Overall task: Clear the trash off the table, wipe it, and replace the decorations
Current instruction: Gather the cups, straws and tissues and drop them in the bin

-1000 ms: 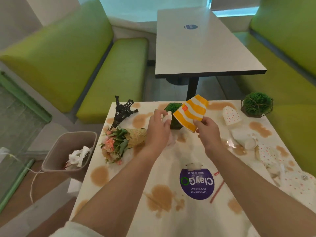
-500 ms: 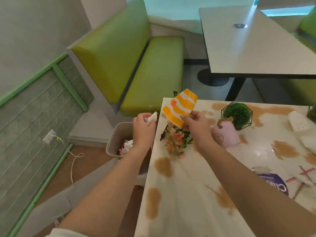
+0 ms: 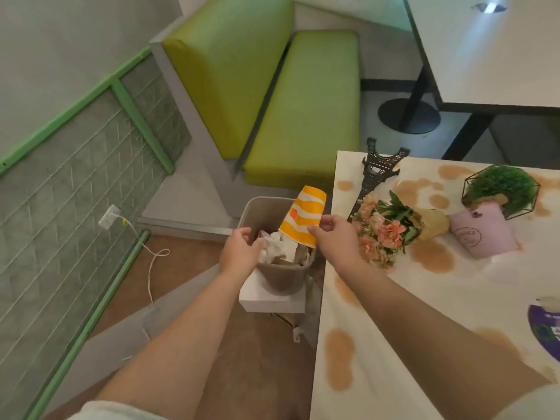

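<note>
**Cup over the bin — drop it clean**

Your right hand [image 3: 333,237] has a pinch grip on the rim of the orange-and-white striped paper cup [image 3: 303,218], thumb and fingers closed on its lower edge, cup upside down and tilted. Directly under that grip sits the taupe plastic waste bin [image 3: 281,275], already stuffed with crumpled white paper [image 3: 278,247]. Your left hand [image 3: 241,253] hovers over the bin's near-left rim, fingers loosely curled; it looks empty, though whether a scrap is tucked under the fingers isn't clear.

Doing this step well, as a judgement: the bin looks nearly full, so lower the cup toward the paper pile before opening the pinch, otherwise it may bounce out onto the floor. Release mouth-down or sideways so it nests. Use the left hand to press the paper down if the cup sits proud.

To the right of the grip, just beside your wrist, lies the pink-and-green artificial flower bouquet [image 3: 385,228] on the stained white marble-look table [image 3: 394,344]; don't sweep it with your forearm when pulling back. Beyond it lies the black metal Eiffel tower model [image 3: 374,174], tipped over. Trash clearing looks unfinished; wiping not started, stains all over.
</note>
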Available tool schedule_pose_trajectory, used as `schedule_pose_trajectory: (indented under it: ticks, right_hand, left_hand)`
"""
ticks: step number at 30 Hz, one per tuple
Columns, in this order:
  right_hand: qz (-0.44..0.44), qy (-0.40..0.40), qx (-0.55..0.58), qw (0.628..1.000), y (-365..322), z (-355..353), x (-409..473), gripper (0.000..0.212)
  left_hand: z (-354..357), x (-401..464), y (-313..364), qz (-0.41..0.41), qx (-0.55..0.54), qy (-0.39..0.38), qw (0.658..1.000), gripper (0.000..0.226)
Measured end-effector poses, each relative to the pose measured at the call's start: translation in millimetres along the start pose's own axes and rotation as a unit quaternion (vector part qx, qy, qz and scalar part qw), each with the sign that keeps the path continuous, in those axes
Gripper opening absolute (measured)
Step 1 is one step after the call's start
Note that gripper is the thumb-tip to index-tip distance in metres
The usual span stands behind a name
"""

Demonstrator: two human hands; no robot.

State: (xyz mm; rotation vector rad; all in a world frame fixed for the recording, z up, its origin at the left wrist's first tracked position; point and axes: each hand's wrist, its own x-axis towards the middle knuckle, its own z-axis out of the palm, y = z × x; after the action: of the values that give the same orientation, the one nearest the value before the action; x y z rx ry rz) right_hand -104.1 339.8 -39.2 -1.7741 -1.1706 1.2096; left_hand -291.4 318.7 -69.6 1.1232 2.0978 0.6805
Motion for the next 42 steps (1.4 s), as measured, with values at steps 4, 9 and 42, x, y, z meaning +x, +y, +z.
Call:
schedule_pose_trajectory:
  ticks: [4, 9, 42]
  right_hand:
    - [0.019, -0.021, 0.011, 1.000, -3, 28, 10, 0.022]
    - [0.082, -0.050, 0.027, 0.995, -5, 60, 19, 0.031]
    - [0.070, 0.160, -0.038, 0.984, 116, -284, -174, 0.021]
  left_hand:
    - [-8, 5, -10, 0.025, 0.012, 0.031, 0.999, 0.026]
    - [-11, 7, -9, 0.063, 0.023, 0.050, 0.997, 0.013]
    - [179, -278, 142, 0.263, 0.070, -0.200, 0.941, 0.021]
